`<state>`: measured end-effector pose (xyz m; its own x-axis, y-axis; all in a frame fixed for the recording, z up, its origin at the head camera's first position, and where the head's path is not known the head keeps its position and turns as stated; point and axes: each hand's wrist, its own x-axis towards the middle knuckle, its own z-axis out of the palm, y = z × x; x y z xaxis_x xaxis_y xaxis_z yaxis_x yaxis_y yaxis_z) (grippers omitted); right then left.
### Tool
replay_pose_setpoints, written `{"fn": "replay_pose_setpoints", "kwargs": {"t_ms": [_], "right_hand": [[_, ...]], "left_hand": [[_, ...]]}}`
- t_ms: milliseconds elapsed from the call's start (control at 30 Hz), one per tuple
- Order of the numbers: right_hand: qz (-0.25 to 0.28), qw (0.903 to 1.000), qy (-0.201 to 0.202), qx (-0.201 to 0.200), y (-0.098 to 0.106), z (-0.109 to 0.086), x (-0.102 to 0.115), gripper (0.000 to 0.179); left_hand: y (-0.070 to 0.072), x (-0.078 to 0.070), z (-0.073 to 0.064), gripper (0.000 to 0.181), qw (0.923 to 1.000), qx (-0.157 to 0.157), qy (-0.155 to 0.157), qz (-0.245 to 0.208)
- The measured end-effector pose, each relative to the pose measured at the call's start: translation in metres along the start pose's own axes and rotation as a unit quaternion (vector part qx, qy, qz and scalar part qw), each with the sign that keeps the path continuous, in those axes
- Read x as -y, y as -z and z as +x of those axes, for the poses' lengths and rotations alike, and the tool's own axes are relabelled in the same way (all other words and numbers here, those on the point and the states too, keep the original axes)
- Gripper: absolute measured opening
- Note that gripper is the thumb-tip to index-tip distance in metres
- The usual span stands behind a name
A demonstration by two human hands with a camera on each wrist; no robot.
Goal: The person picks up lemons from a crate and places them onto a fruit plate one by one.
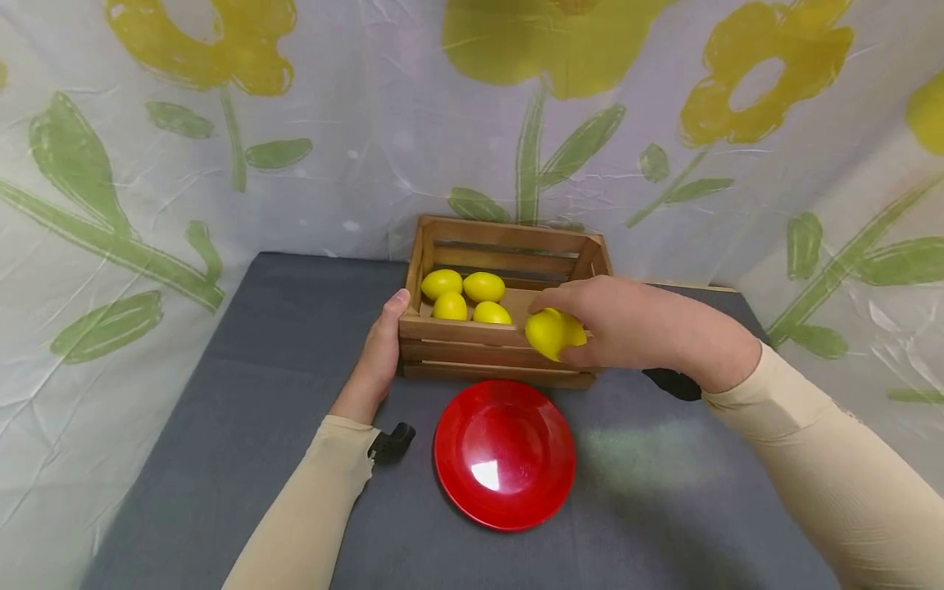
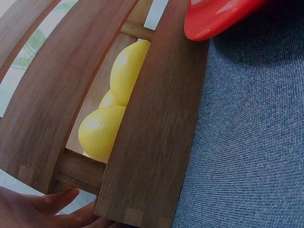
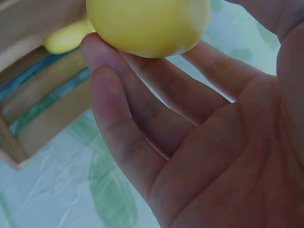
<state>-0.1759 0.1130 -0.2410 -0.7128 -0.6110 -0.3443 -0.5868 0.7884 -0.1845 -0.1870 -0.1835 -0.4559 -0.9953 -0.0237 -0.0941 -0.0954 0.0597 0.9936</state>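
- Right hand [image 1: 627, 319]: right of centre in head view, fingers and thumb pinching a glossy yellow oval lemon [image 1: 549, 333].
- Held lemon: just right of frame centre, overlapping the crate's front edge at its right part; can't tell if it touches the wood. Top centre in right wrist view, against the fingertips.
- Left hand [image 1: 374, 356]: left of centre, gripping the left end of a brown slatted wooden crate [image 1: 497, 354], thumb up at the front left corner. Fingers at lower left in left wrist view, partly cut off.
- Crate: upright, mid-frame. Four more yellow lemons [image 1: 484, 287] inside, grouped in its left half.
- Round shiny red plate [image 1: 516, 451]: lower centre, just below the crate, bare.
- Dark grey cloth-covered table [image 1: 258, 393] under crate and plate.
- White sheet with yellow flowers and green leaves [image 1: 354, 147] across top of frame.
- Beige sleeves [image 1: 826, 459] on both arms, lower left and lower right.
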Motion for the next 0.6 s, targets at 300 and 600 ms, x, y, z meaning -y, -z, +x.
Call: {"fn": "replay_pose_setpoints", "kwargs": {"t_ms": [300, 600], "right_hand": [[0.005, 0.9987, 0.03, 0.042, -0.029, 0.011, 0.026, 0.056], [0.016, 0.9958, 0.056, 0.071, -0.07, 0.033, 0.039, 0.06]], "left_hand": [[0.002, -0.001, 0.001, 0.089, 1.0, -0.002, 0.006, 0.006], [0.001, -0.001, 0.003, 0.089, 0.9999, 0.007, 0.005, -0.006]]}}
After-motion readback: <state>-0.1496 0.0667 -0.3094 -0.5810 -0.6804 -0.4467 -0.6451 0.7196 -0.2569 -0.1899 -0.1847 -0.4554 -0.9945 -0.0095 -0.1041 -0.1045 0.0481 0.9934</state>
